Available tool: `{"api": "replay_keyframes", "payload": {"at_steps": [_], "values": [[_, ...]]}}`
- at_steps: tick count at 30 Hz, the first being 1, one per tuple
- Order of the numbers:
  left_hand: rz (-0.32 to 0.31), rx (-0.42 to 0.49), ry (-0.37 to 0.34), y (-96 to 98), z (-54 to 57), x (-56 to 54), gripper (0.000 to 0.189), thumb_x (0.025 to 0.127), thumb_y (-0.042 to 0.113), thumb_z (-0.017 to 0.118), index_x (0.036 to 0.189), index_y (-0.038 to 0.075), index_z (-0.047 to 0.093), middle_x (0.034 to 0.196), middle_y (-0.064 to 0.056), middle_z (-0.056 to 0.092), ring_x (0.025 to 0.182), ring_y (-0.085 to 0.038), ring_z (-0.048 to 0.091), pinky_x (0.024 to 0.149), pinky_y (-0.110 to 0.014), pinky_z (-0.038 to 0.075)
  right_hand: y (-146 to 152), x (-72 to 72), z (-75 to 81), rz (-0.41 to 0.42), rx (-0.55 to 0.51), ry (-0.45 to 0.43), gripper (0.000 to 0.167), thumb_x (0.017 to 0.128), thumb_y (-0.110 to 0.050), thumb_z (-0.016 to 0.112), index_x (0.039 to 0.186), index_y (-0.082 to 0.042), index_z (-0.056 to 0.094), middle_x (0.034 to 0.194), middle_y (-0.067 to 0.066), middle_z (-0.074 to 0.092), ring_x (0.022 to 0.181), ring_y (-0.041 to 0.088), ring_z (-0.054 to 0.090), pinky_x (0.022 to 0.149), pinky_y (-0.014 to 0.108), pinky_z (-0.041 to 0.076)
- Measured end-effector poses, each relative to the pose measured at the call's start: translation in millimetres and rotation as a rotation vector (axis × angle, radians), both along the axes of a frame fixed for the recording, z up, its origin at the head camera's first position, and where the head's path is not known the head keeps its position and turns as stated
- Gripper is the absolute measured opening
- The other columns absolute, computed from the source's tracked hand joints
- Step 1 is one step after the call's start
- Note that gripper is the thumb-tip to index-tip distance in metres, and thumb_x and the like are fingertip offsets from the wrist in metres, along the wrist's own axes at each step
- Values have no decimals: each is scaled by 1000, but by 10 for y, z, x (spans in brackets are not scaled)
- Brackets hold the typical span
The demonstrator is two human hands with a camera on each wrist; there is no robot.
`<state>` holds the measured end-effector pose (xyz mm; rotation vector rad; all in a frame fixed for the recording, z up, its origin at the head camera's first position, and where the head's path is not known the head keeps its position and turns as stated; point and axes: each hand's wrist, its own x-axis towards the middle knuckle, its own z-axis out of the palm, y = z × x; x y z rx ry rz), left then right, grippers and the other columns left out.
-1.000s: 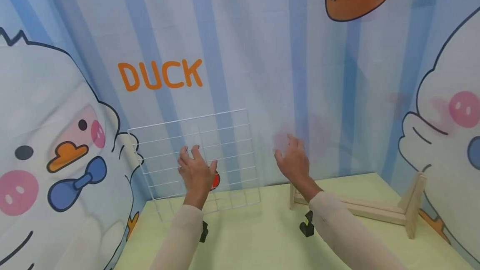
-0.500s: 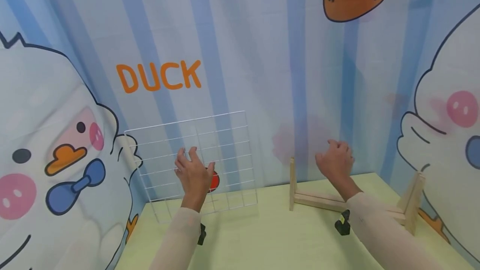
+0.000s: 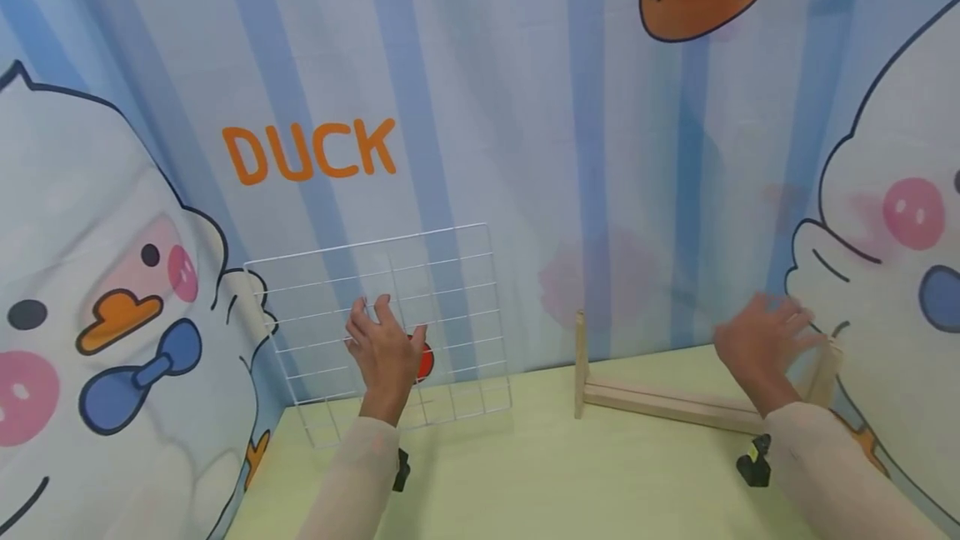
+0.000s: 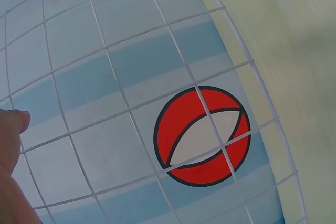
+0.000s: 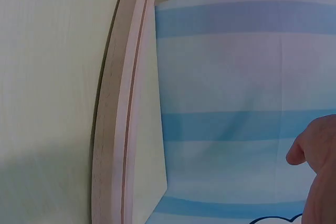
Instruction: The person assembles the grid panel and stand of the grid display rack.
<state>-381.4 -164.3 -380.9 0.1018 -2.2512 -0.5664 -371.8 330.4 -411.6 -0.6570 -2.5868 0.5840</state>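
My left hand [image 3: 386,357] is raised in front of a white wire grid panel [image 3: 367,243], its fingers spread and slightly bent. The panel stands upright near the back of the table. In the left wrist view the thumb [image 4: 10,140] overlaps the wires [image 4: 107,49] at the left edge. My right hand [image 3: 761,348], fingers apart and holding nothing, is up over the right end of a wooden stand [image 3: 660,404], covering part of its right upright. The right wrist view shows the stand's grooved crossbar [image 5: 118,103], with the hand [image 5: 320,161] at the lower right.
A pale yellow-green table [image 3: 570,482] runs back to a blue striped curtain [image 3: 517,148] printed with ducks. The red and white ball [image 4: 202,136] behind the wires is a print on the curtain. Black camera mounts [image 3: 754,462] hang below both wrists.
My right hand has moved right, from left of the wooden stand's left upright across to its right end. The left hand and the wire grid have stayed in place; the view has shifted slightly.
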Motion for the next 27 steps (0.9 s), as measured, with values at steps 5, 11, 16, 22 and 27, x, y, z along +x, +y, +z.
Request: {"api": "replay_keyframes", "payload": {"at_steps": [5, 11, 16, 22, 27], "values": [[-2, -2, 29, 14, 6, 5, 74, 82, 29, 86, 139, 4, 45, 149, -28, 33, 134, -45, 36, 100, -68, 42, 190, 116, -54, -90, 58, -2, 74, 93, -25, 57, 141, 22, 25, 148, 54, 13, 139, 72, 15, 106, 85, 18], [0, -3, 11, 22, -1, 9, 74, 83, 30, 85, 140, 5, 45, 150, -27, 32, 135, -45, 36, 101, -68, 42, 375, 232, -193, -163, -177, 131, 74, 92, -20, 53, 146, 18, 18, 151, 47, 16, 136, 65, 24, 102, 78, 29], [-5, -2, 1, 34, -15, 10, 75, 83, 30, 84, 141, 5, 44, 151, -27, 32, 135, -45, 36, 101, -67, 42, 546, 262, -340, -209, -342, 172, 78, 92, -16, 55, 154, 10, 16, 149, 41, 25, 122, 57, 37, 89, 66, 40], [-8, -13, 6, 49, -13, 5, 75, 84, 31, 85, 141, 5, 44, 151, -27, 32, 134, -45, 35, 101, -66, 42, 783, 319, -468, -118, -318, 177, 70, 89, -12, 53, 152, 10, 29, 142, 42, 35, 119, 57, 40, 88, 66, 39], [-8, -13, 39, 63, -3, 10, 74, 82, 30, 86, 139, 4, 45, 148, -27, 33, 132, -45, 36, 99, -66, 42, 973, 377, -531, 3, -240, 191, 63, 87, -9, 56, 145, 9, 40, 128, 39, 47, 106, 52, 46, 73, 57, 39]]}}
